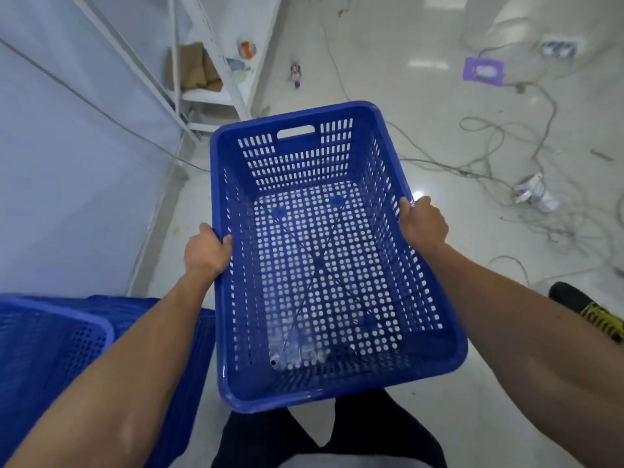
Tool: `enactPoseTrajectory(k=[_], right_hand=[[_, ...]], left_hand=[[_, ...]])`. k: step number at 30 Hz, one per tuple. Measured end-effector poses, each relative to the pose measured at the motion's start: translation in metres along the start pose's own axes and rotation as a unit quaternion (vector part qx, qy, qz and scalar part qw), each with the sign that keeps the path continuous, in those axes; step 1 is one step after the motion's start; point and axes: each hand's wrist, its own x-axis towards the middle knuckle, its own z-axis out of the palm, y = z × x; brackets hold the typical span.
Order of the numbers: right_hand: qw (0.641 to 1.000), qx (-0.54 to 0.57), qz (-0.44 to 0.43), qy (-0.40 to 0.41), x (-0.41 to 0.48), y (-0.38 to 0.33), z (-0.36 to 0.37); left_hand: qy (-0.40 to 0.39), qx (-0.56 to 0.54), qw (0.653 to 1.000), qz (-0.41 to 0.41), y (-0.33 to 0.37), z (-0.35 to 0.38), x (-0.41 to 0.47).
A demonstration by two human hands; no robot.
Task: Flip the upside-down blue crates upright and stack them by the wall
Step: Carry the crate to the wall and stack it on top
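Observation:
I hold an upright blue perforated crate [320,265] in front of my body, above the floor, its open side facing up. My left hand [206,250] grips its left long rim. My right hand [422,221] grips the right long rim. Low on the left, beside the pale wall [67,163], stands another blue crate [50,342] with its opening up, and more blue crate material [189,359] shows behind it, partly hidden by my left forearm.
A white metal shelf frame [209,62] with a cardboard piece stands at the back left by the wall. Loose cables [506,163] sprawl over the white floor on the right. A small bottle [296,74] lies on the floor. A dark shoe [587,309] is at right.

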Motion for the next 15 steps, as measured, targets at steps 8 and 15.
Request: enactPoseTrajectory(k=[8,15], right_hand=[[0.996,-0.031,-0.083,0.020,-0.062,-0.037,-0.029],[0.980,-0.069,-0.186,0.026,-0.117,-0.094,-0.033]], left_hand=[[0.057,-0.014,0.997,-0.047,-0.050,-0.048,-0.087],[0.112,-0.059,0.987,-0.103,-0.111,-0.103,-0.159]])
